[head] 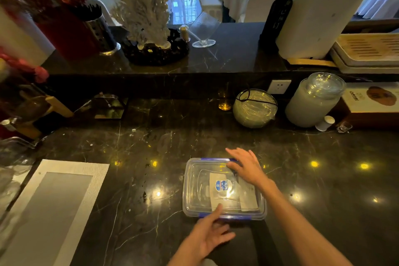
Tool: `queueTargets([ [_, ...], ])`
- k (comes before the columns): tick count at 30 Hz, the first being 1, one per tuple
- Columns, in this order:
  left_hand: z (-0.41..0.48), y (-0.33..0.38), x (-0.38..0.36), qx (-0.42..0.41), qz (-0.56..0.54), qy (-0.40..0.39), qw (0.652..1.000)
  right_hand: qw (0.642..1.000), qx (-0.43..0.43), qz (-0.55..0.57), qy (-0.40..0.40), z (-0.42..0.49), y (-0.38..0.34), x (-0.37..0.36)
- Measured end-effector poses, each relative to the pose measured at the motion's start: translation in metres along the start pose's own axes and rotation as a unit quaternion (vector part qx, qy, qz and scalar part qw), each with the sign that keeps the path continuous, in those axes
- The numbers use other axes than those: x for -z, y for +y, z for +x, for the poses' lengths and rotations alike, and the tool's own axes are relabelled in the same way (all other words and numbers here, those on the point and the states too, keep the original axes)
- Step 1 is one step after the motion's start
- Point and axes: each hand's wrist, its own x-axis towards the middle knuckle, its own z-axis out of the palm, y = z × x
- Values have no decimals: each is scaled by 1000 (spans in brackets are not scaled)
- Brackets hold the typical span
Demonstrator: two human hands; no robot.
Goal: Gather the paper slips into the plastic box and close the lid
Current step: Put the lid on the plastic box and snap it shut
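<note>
The plastic box [223, 189] sits on the dark marble counter [151, 147], near you and a little right of centre, with its clear lid [200, 181] already laid over it. Through the lid you can see the paper slips [224, 192] lying inside, one with a blue round mark on it, and no loose slip shows on the counter around the box. So the gathering looks done, and what remains is the closing.

Your right hand [246, 166] rests flat on the far right part of the lid, fingers spread toward the far blue clip [216, 159]; it presses rather than grips anything. Your left hand [210, 235] lies at the near edge, fingers loosely extended, thumb tip on the lid just above the near blue clip [225, 216]; it holds nothing.

You cannot tell from here whether either clip has snapped down: both lie along the rim, but the latch itself is too small to read. The side edges show no clips clearly. Judging by where your hands are, the step in hand is seating the lid and latching near and far. The woven placemat [54, 201] at the near left is well apart and plays no part.
</note>
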Motion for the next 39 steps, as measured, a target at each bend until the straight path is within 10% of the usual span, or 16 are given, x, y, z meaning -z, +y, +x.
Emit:
queueTargets([
  [4,-1,26,46,-139,27,136,981,919,-161,318,170,-49,16,-10],
  [9,4,52,54,-265,191,116,938,832,-258,480,101,-98,27,-41],
  [24,29,70,52,-313,234,153,908,820,-250,487,167,-86,12,-57],
  [39,51,317,23,-390,237,145,878,839,-174,493,150,147,-74,7],
])
